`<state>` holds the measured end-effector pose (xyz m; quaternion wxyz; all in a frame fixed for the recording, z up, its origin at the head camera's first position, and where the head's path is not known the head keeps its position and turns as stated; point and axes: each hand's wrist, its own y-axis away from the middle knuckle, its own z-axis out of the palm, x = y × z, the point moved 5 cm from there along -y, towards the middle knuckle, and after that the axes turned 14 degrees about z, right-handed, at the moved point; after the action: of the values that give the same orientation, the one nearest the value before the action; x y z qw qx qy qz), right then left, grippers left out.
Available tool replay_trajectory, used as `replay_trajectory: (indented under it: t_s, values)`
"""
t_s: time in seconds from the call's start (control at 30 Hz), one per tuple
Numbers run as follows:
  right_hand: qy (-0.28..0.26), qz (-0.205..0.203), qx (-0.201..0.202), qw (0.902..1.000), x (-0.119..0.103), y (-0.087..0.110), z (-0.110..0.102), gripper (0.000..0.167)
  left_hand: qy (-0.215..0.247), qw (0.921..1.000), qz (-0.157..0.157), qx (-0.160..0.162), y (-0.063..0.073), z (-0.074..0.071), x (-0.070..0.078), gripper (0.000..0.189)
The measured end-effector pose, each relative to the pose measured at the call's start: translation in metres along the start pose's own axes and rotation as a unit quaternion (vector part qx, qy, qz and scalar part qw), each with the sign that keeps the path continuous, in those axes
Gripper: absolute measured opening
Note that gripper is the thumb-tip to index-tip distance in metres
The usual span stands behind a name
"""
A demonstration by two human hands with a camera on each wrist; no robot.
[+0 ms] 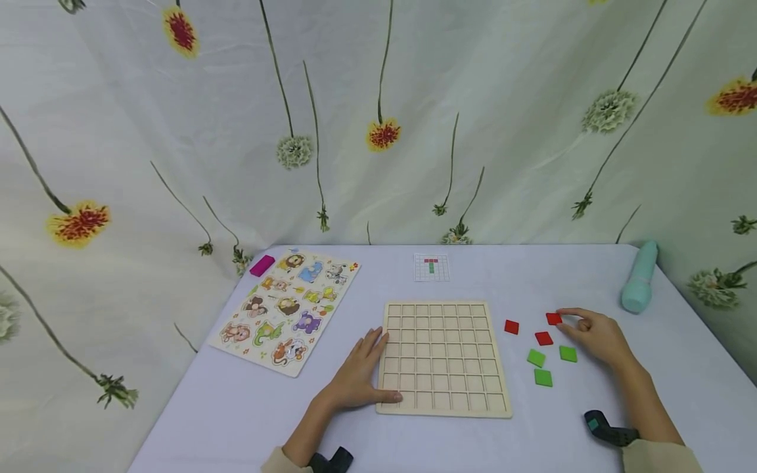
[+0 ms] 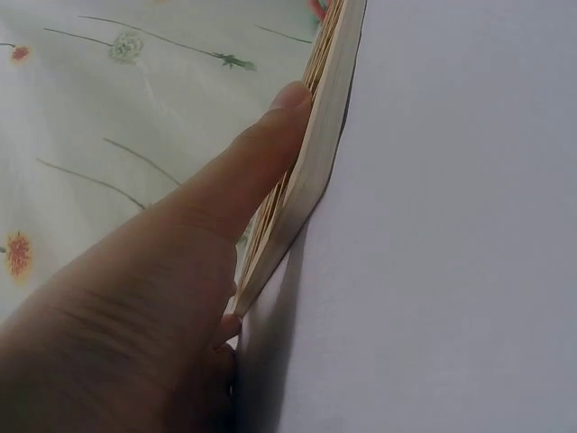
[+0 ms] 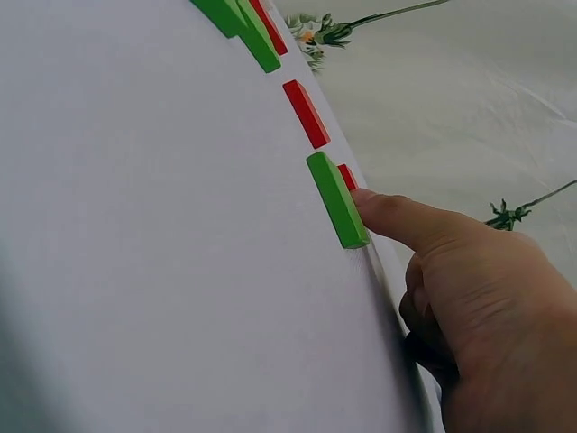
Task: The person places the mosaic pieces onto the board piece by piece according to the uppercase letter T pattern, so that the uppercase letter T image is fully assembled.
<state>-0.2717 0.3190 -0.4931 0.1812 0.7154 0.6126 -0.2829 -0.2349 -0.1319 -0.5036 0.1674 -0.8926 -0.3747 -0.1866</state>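
Note:
A pale wooden grid board [image 1: 445, 358] lies flat before me, its square cells bare. My left hand [image 1: 357, 378] rests along the board's left edge with fingers spread, the thumb [image 2: 261, 149] on its near corner. To the right of the board, my right hand [image 1: 600, 334] has thumb and index finger at the edges of a red square tile [image 1: 553, 318], pinching it at the table. Two more red tiles, one [image 1: 511, 326] nearer the board and another [image 1: 543, 338], lie beside it. Closer to me are three green tiles [image 1: 568, 353], one of which partly hides the pinched tile in the right wrist view.
Behind the board lies a small printed grid card [image 1: 432, 267] with a red and green T shape. An animal puzzle board [image 1: 286, 309] and a magenta block [image 1: 262, 265] are at the left. A mint-green bottle-like object [image 1: 640, 279] stands at the back right.

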Motion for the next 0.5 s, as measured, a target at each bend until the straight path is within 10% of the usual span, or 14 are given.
replay_trajectory:
  t_s: [0.5]
  values:
    - [0.002,-0.011,0.053,0.9985,-0.011,0.009,-0.008,0.032,-0.007,1.0000,0.003,-0.004,0.000,0.000,0.000,0.118]
